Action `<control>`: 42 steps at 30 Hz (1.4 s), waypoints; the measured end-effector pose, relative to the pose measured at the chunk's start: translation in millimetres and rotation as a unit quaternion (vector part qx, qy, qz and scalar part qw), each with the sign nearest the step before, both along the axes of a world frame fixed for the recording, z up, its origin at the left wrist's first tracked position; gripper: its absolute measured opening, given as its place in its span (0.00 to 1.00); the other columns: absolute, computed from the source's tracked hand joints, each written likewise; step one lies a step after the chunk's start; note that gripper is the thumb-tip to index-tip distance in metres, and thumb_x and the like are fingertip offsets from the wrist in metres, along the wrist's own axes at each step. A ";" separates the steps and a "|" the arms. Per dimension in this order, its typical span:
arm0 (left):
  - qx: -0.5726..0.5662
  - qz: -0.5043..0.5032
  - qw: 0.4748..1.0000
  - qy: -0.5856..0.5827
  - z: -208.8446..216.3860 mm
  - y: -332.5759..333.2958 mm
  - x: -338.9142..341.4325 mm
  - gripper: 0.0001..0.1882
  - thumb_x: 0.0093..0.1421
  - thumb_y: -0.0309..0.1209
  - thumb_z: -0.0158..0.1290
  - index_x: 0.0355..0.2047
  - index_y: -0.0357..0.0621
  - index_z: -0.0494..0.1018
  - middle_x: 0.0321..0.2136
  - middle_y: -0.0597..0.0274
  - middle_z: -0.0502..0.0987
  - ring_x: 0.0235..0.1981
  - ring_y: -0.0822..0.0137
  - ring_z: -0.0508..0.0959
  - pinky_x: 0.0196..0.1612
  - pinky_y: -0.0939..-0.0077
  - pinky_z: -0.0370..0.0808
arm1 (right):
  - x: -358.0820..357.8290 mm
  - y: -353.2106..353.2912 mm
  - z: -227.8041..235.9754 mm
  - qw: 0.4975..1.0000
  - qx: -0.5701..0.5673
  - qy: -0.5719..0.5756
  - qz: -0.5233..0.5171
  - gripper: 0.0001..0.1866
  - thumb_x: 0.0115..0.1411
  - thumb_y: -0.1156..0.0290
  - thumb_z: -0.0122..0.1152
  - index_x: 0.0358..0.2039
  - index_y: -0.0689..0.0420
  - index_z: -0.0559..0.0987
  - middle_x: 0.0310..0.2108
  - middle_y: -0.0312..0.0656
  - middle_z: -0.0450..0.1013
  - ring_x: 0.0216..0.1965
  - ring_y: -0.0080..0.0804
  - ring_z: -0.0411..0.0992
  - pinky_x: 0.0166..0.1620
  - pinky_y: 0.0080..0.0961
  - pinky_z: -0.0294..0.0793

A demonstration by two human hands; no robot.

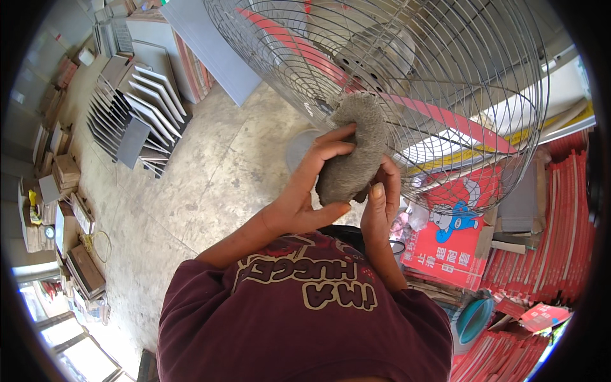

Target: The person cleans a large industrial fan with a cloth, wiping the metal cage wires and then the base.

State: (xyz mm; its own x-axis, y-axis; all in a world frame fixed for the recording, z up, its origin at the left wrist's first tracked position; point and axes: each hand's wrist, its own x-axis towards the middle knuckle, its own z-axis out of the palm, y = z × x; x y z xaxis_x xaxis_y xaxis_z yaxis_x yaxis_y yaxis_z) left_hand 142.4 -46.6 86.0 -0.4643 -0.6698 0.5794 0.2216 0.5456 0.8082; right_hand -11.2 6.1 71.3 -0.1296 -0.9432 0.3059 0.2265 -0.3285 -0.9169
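Observation:
A thick, fuzzy grey cloth (353, 153), bunched into a long curved bundle, is held up in front of my chest. My left hand (305, 188) grips its left side, with the fingers over the edge and the thumb near the lower end. On the other side my right hand (384, 197) pinches the lower right part, its thumb pointing up. The cloth's upper end overlaps the wire cage of a large fan (439, 83) with red blades. Whether cloth and cage touch, I cannot tell.
Slotted racks of grey and white tiles (153, 105) stand on the concrete floor (210, 153) at left. Cardboard boxes (67, 169) line the left wall. Red cartons (534, 235) are stacked at right, near a teal basin (474, 320). A large grey panel (213, 48) leans beyond the fan's left.

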 end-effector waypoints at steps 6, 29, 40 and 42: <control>0.083 0.006 0.994 0.064 -6.1 6.8 -2.7 0.28 0.52 0.30 0.57 0.51 0.41 0.59 0.58 0.46 0.56 0.59 0.55 0.56 0.59 0.64 0.55 | -2.2 -9.5 -9.1 0.999 -0.006 -0.032 0.040 0.23 0.63 0.65 0.53 0.54 0.60 0.61 0.50 0.45 0.65 0.52 0.30 0.63 0.55 0.27 0.59; 0.078 -0.201 0.968 0.128 -4.9 -59.0 25.4 0.24 0.55 0.28 0.53 0.51 0.40 0.59 0.58 0.45 0.56 0.60 0.57 0.59 0.59 0.65 0.57 | 43.0 -34.9 18.5 0.991 -0.034 -0.109 -0.068 0.31 0.50 0.75 0.66 0.50 0.55 0.59 0.49 0.42 0.65 0.52 0.31 0.63 0.54 0.28 0.62; 0.107 -0.253 0.957 0.097 -6.4 -88.7 69.8 0.29 0.57 0.36 0.52 0.57 0.39 0.58 0.58 0.47 0.59 0.45 0.62 0.73 0.45 0.69 0.69 | 68.2 -51.8 59.2 0.859 -0.257 0.151 -0.416 0.31 0.53 0.67 0.64 0.53 0.58 0.58 0.48 0.43 0.63 0.47 0.32 0.65 0.51 0.32 0.67; 0.110 -0.232 0.962 0.090 -11.7 -89.1 79.1 0.30 0.59 0.40 0.52 0.56 0.38 0.57 0.56 0.45 0.61 0.38 0.64 0.76 0.40 0.72 0.70 | 74.0 -65.6 69.6 0.856 -0.269 0.102 -0.430 0.31 0.55 0.69 0.59 0.56 0.57 0.58 0.51 0.46 0.62 0.50 0.34 0.64 0.52 0.33 0.66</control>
State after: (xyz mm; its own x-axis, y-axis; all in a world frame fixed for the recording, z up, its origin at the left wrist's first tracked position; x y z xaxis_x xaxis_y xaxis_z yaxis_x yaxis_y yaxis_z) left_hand 221.5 -135.7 74.3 -0.6485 -0.5298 0.5466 0.5480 0.1735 0.8183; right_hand 62.7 -59.5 140.9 -0.5965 -0.2409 0.7656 -0.4588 -0.6803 -0.5716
